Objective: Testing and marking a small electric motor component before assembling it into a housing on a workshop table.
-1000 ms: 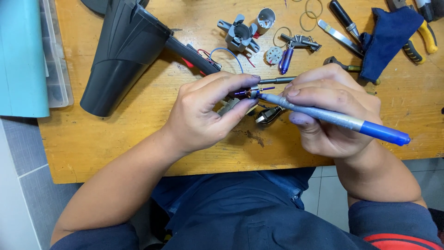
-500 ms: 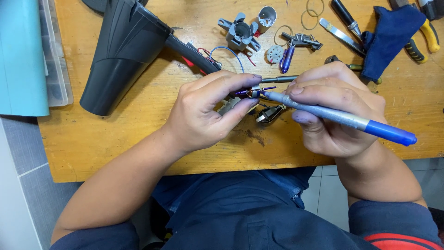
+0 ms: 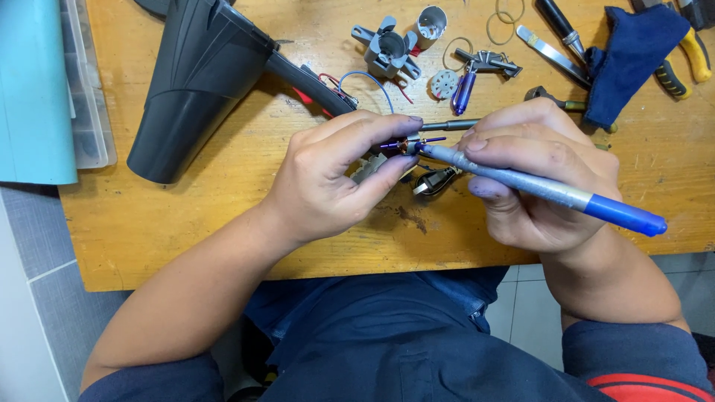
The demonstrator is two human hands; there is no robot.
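The left hand [image 3: 328, 179] pinches a small motor part with copper windings [image 3: 402, 145] between thumb and forefinger, above the near middle of the wooden table [image 3: 223, 231]. The right hand [image 3: 540, 175] grips a blue-handled soldering iron [image 3: 544, 192], its tip touching the part. A black hair dryer body [image 3: 197, 82] lies far left, a grey fan piece [image 3: 387, 50] beyond the hands, a blue cloth [image 3: 633, 56] and pliers [image 3: 689, 56] far right.

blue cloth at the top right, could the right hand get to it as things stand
Probably not at once. The right hand is busy gripping the blue-handled tool. The blue cloth lies just beyond its knuckles with nothing between, so the path is free once it lets go.
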